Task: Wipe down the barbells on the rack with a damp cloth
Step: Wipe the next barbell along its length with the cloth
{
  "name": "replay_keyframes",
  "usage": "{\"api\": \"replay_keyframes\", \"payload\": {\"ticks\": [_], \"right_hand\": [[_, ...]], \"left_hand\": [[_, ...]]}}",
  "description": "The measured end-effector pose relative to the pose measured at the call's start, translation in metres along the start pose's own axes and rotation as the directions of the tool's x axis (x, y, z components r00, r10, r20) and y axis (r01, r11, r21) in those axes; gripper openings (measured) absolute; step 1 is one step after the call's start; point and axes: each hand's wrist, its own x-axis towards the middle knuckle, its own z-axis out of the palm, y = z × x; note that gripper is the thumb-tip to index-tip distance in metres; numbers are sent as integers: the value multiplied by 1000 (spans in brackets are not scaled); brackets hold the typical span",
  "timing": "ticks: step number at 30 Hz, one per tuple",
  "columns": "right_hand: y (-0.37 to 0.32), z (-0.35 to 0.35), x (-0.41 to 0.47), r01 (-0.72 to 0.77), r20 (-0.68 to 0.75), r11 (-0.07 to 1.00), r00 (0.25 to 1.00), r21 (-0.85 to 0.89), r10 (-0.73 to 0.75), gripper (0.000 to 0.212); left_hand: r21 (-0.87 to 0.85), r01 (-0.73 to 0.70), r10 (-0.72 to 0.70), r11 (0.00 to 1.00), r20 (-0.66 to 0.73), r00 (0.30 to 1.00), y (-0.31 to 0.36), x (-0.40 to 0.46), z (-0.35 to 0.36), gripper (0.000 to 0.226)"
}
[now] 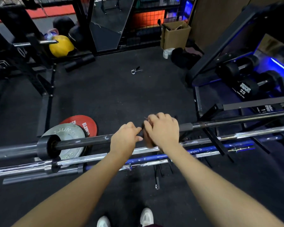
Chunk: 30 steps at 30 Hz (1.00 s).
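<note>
A dark barbell [88, 141] runs across the view on a low rack, above a chrome bar [92, 157] and a blue bar [208, 149]. My left hand [124, 140] grips the dark barbell near its middle. Right beside it, my right hand [162, 131] is curled over a dark brownish cloth [148, 144] wrapped round the same bar. The cloth is mostly hidden under my fingers and blurred. The two hands almost touch.
A grey plate [67, 135] and a red plate [87, 124] lean on the floor behind the bars at left. A spring collar [135, 70] lies on the black mat. A dumbbell rack [246, 89] stands at right, a cardboard box [174, 36] far back.
</note>
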Motion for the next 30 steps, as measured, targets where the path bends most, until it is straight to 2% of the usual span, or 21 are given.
{"api": "replay_keyframes", "payload": {"ticks": [2, 5, 7, 9, 10, 11, 12, 14, 16, 17, 20, 21, 23, 25, 26, 28, 30], "right_hand": [[4, 12, -27, 80, -182, 997, 980, 2, -78, 45], [6, 8, -16, 83, -173, 997, 982, -1, -81, 44], [-2, -6, 6, -13, 31, 1000, 999, 17, 12, 39], [-6, -13, 29, -138, 286, 987, 952, 82, 110, 34], [-7, -16, 37, -191, 369, 977, 918, 97, 143, 34], [-7, -17, 39, -212, 383, 971, 911, 111, 155, 34], [-7, -16, 34, -190, 329, 975, 933, 114, 143, 33], [-4, -4, 9, -47, 24, 996, 999, 78, 46, 33], [1, 13, -25, 69, -203, 996, 978, 55, -57, 42], [4, 18, -35, 103, -242, 994, 966, 42, -90, 48], [8, 17, -26, 88, -214, 996, 973, 10, -84, 52], [4, 10, -15, 65, -158, 998, 985, -6, -65, 51], [-4, -8, 9, -8, 78, 1000, 997, 17, 6, 46], [-4, -11, 26, -103, 259, 990, 963, 94, 75, 40], [-3, -11, 25, -110, 248, 989, 965, 100, 83, 38], [0, -3, 5, -5, 2, 998, 1000, 55, 5, 36], [5, 15, -25, 83, -200, 996, 977, 43, -73, 43]], "left_hand": [[-9, 2, -2, 1000, 4, 1000, 0, 0, 0, 35], [-1, 6, -6, 1000, 1, 1000, 2, 0, -1, 35], [3, 12, -12, 1000, -12, 1000, 2, 0, -1, 34], [-8, 16, -16, 1000, -12, 1000, 1, 1, 0, 33], [-11, 12, -12, 1000, -8, 1000, 1, 1, 0, 32], [-14, 6, -6, 1000, -4, 1000, 1, 1, 0, 32], [-18, 2, -2, 1000, 0, 1000, 0, 1, -1, 33], [-24, 5, -5, 1000, 1, 1000, 0, 0, -1, 35], [-21, 10, -10, 1000, -1, 1000, 1, 1, -2, 35], [-20, 8, -8, 1000, -1, 1000, 1, 1, -2, 35], [-27, 2, -3, 1000, -33, 999, 1, -1, 1, 33], [-27, 1, -3, 1000, -46, 999, 0, -1, 2, 33], [-15, 3, -4, 1000, -51, 999, -1, -1, 3, 35], [-2, -5, 5, 1000, -32, 999, -1, 1, 2, 36], [-6, -12, 12, 1000, -26, 1000, -1, 1, 1, 36], [-20, -23, 22, 1000, -26, 999, -2, 0, 0, 38], [-10, -30, 30, 999, -41, 999, -2, -3, 0, 38]]}}
